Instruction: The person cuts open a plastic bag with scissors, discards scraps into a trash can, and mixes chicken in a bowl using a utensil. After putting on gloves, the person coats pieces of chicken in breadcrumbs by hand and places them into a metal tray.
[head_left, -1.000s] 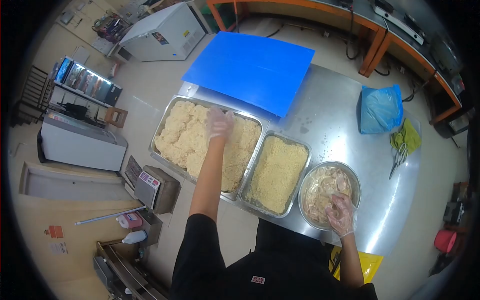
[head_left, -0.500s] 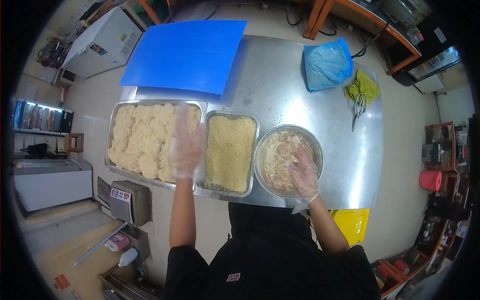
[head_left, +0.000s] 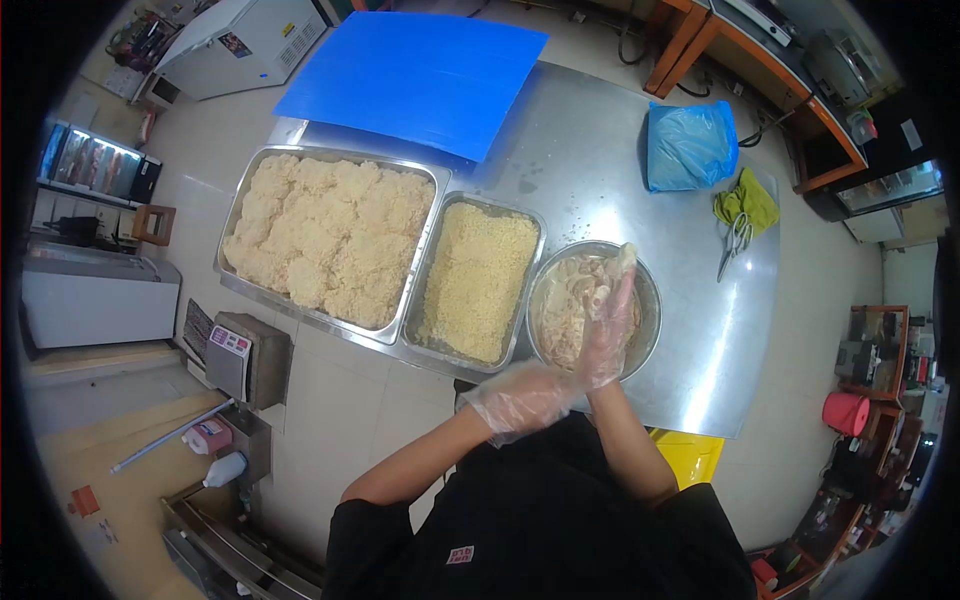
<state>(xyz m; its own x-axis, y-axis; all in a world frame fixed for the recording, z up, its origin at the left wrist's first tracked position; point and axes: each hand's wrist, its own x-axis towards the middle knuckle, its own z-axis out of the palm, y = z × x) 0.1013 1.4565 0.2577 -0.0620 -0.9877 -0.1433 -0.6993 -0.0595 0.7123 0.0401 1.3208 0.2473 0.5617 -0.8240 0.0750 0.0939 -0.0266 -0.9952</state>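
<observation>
My right hand (head_left: 608, 335), in a clear plastic glove, is over the right part of a round metal bowl (head_left: 655, 310). Its fingers stretch upward, with pale clumps stuck to them. Inside the bowl lie wet, pinkish-white pieces (head_left: 565, 300) that look like raw meat in batter. My left hand (head_left: 530, 393), gloved too, reaches across to the wrist of the right one, at the glove's cuff; its fingers are blurred and partly hidden. Left of the bowl stands a metal tray (head_left: 537, 262) of yellowish crumbs (head_left: 480, 280). A larger tray (head_left: 432, 215) beyond it is heaped with crumb-coated pieces (head_left: 325, 235).
A blue sheet (head_left: 415, 80) covers the table's far left. At the far right of the steel table (head_left: 700, 330) are a blue plastic bag (head_left: 690, 147), a green cloth (head_left: 755, 203) and scissors (head_left: 735, 243). Something yellow (head_left: 690, 455) stands below the front edge.
My left hand has left the large tray and come right to my right wrist. My right hand stays at the bowl, its fingers now pointing more upright. The view has tilted slightly.
</observation>
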